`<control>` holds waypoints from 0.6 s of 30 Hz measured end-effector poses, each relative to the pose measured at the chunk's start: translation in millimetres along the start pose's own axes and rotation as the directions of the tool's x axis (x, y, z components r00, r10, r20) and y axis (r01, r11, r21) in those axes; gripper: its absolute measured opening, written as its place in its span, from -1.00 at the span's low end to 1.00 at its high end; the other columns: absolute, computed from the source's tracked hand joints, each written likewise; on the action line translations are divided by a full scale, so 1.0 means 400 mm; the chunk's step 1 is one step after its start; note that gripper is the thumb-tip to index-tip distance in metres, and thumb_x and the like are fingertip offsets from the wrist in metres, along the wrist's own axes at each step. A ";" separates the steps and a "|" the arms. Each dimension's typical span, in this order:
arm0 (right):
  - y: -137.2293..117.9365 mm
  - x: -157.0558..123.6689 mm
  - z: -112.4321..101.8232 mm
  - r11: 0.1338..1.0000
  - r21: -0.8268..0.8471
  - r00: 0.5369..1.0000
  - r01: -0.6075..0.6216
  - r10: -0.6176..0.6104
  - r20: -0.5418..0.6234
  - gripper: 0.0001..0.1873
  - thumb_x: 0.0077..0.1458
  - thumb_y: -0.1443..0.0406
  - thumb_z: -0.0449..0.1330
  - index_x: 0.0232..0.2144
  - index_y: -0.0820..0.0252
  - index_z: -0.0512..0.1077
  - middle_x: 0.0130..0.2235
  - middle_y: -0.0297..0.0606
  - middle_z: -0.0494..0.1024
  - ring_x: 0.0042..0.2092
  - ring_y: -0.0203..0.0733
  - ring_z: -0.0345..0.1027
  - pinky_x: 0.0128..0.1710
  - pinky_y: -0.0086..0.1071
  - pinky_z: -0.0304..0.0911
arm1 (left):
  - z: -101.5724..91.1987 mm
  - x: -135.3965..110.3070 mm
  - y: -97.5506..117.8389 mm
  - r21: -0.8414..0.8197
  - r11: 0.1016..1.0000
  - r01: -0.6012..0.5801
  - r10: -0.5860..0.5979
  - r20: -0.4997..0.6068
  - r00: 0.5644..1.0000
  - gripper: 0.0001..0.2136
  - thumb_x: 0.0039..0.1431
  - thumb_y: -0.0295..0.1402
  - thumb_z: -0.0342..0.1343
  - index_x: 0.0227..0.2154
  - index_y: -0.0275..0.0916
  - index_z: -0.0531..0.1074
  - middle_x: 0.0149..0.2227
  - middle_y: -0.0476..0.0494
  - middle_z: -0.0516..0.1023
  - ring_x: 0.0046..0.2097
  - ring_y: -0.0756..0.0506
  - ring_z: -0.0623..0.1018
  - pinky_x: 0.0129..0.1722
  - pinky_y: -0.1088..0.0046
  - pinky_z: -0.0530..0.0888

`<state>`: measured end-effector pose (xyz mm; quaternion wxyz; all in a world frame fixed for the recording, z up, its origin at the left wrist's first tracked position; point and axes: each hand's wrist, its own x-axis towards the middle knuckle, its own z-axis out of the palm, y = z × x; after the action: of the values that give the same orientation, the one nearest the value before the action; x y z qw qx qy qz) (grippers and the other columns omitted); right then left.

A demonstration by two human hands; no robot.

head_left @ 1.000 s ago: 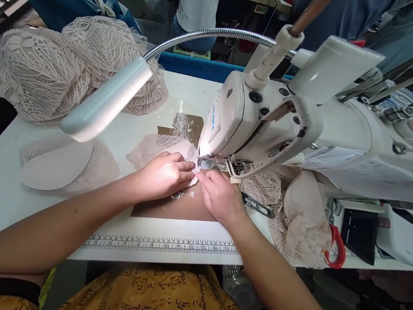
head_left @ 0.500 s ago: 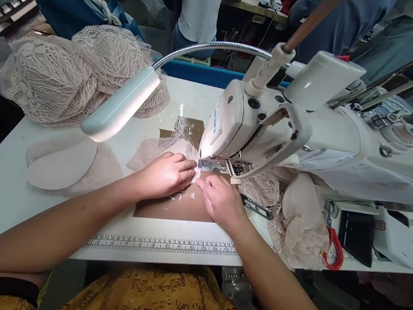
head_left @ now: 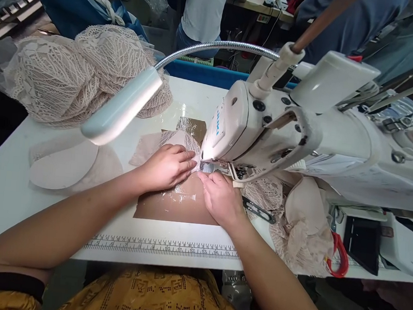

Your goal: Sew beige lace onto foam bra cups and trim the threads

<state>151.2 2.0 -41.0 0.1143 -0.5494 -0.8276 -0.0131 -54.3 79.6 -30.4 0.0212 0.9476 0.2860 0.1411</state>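
Fingers, left: on my left hand (head_left: pixel 166 168) they lie stretched out, close side by side, pressing the lace piece (head_left: pixel 169 139) down rather than gripping it; the thumb is out of sight.
Fingers, right: on my right hand (head_left: pixel 222 195) they curl, thumb and index tips at the cloth's edge; whether they pinch it I cannot tell.
Lace piece: beneath my left palm, running up to the needle area of the sewing machine (head_left: pixel 227 123).
Brown sheet: this sheet (head_left: pixel 172 210) lies under both my hands, shiny in places.
Lamp: its lit head (head_left: pixel 123 105) hangs beyond my left forearm on a bendy metal neck.
Left of me: a pale rounded pad (head_left: pixel 63 163) on sheer cloth, with a big lace bundle (head_left: pixel 68 76) behind.
Right of me: a dark flat tool (head_left: pixel 258 210) near my wrist, then a pale cloth heap (head_left: pixel 300 247) beside a red handle (head_left: pixel 343 258).
Near edge: a ruler strip (head_left: pixel 168 247) along the white surface (head_left: pixel 2 184).
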 end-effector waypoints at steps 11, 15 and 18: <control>0.010 -0.004 -0.008 0.995 0.099 1.000 0.015 -0.013 -0.020 -0.63 0.23 0.34 0.03 0.01 0.15 0.50 -0.25 -0.23 0.57 -0.26 -0.15 0.38 -0.31 -0.32 0.21 | 0.008 -0.001 -0.046 0.004 0.955 0.297 -0.297 -0.055 0.953 -0.64 0.28 -0.26 -0.06 0.03 -0.25 0.46 0.15 -0.29 0.41 0.13 -0.33 0.36 0.07 0.05 0.33; 0.015 -0.006 -0.008 0.993 0.110 0.999 0.040 -0.039 -0.007 -0.63 0.26 0.33 -0.01 -0.01 0.15 0.51 -0.25 -0.21 0.57 -0.29 -0.17 0.39 -0.30 -0.34 0.22 | 0.004 -0.003 -0.052 0.046 0.904 0.425 -0.423 -0.045 0.905 -0.63 0.28 -0.27 -0.08 0.07 -0.24 0.43 0.15 -0.29 0.39 0.15 -0.32 0.33 0.09 0.08 0.31; 0.023 -0.008 -0.006 0.992 0.107 0.997 0.073 -0.071 -0.024 -0.63 0.26 0.31 -0.02 -0.03 0.16 0.51 -0.26 -0.20 0.55 -0.29 -0.17 0.41 -0.28 -0.34 0.23 | -0.019 -0.008 -0.046 0.081 0.858 0.506 -0.509 0.008 0.861 -0.63 0.29 -0.27 -0.10 0.09 -0.21 0.39 0.13 -0.28 0.39 0.15 -0.31 0.34 0.08 0.09 0.32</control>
<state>161.1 2.3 -40.1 0.1515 -0.5122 -0.8451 0.0221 -68.7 92.9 -26.0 0.0257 0.8409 0.5302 0.1055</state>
